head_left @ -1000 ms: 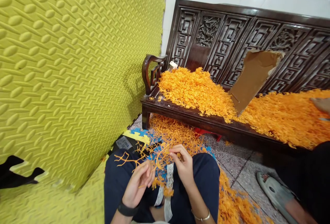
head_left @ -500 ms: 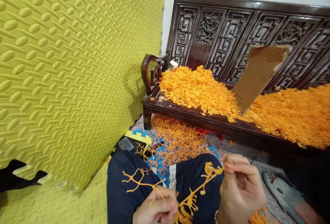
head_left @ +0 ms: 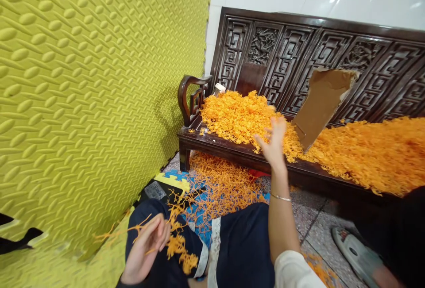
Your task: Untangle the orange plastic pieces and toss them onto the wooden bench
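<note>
My left hand [head_left: 151, 239], low at the left above my knee, is closed round an orange branched plastic sprig [head_left: 177, 243]. Thin bare stems stick out to its left, and frilly pieces hang on its right side. My right hand [head_left: 275, 140] reaches forward with spread fingers at the front of a heap of small orange frilly pieces [head_left: 239, 113]. Nothing shows in that hand. The heap lies on the seat of a dark carved wooden bench [head_left: 232, 147].
A cardboard sheet [head_left: 323, 102] leans between the first heap and a second orange heap [head_left: 372, 155]. Bare orange stems [head_left: 226, 186] cover the floor below the bench. A yellow foam mat [head_left: 99, 80] stands at the left. Someone's slippered foot [head_left: 360, 252] is at the right.
My right hand has left the sprig, moved forward to the heap and opened. My left hand has shifted left with the sprig. The view has turned slightly.
</note>
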### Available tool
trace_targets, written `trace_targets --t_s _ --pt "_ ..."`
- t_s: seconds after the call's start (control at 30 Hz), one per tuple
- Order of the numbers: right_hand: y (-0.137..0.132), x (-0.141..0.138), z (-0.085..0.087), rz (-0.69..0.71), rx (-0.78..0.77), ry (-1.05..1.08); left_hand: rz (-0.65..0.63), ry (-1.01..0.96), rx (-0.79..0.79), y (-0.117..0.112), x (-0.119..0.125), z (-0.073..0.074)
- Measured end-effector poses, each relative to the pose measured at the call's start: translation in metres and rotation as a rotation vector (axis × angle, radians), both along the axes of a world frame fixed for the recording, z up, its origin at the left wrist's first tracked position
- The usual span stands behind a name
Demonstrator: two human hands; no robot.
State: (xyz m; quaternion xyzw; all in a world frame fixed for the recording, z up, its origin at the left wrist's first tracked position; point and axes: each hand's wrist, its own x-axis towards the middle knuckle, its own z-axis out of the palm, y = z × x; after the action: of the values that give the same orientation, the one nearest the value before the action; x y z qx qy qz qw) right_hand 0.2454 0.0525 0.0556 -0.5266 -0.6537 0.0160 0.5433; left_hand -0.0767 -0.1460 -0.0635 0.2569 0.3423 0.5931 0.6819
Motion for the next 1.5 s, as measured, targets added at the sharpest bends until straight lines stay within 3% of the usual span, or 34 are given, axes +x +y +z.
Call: trace_targets --t_s 0.1,0.23,0.37,0.47,0.57,0.7,0.83,0.97,1.13,1.27,1.33,1.5 --pt "0.008 -0.019 -0.033 0.19 -0.23 0.025 -0.026 -0.044 0.086 0.019 0.018 0.017" --pt "-0.027 -0.058 -0.072 0.504 -0.476 0.08 -0.06 -0.102 0.163 0.037 0.03 0.034" --pt "-0.073 -0.094 -0.073 0.867 -0.613 0.271 -0.083 -0.168 0.212 0.047 0.035 0.044" --pt "-0.092 -0.112 -0.072 0.991 -0.642 0.412 -0.098 -0.192 0.232 0.049 0.038 0.046" --pt "-0.095 -0.126 -0.082 0.995 -0.683 0.599 -0.116 -0.24 0.242 0.051 0.042 0.046" --pt "-0.093 -0.137 -0.1 0.944 -0.785 1.036 -0.132 -0.285 0.278 0.054 0.05 0.05" --pt "-0.096 -0.143 -0.103 0.972 -0.885 1.221 -0.152 -0.265 0.3 0.057 0.058 0.057" --pt "-0.097 -0.138 -0.094 0.8 -0.7 1.402 -0.157 -0.27 0.307 0.059 0.062 0.059" --pt "-0.099 -0.117 -0.076 0.709 -0.442 1.333 -0.164 -0.246 0.312 0.057 0.065 0.06" --pt "-0.104 -0.112 -0.064 0.751 -0.564 1.187 -0.196 -0.229 0.294 0.055 0.074 0.06" --pt "-0.104 -0.115 -0.061 0.771 -0.581 1.233 -0.213 -0.227 0.29 0.053 0.08 0.06" --pt "-0.097 -0.113 -0.06 0.666 -0.361 1.445 -0.251 -0.23 0.267 0.049 0.088 0.054"
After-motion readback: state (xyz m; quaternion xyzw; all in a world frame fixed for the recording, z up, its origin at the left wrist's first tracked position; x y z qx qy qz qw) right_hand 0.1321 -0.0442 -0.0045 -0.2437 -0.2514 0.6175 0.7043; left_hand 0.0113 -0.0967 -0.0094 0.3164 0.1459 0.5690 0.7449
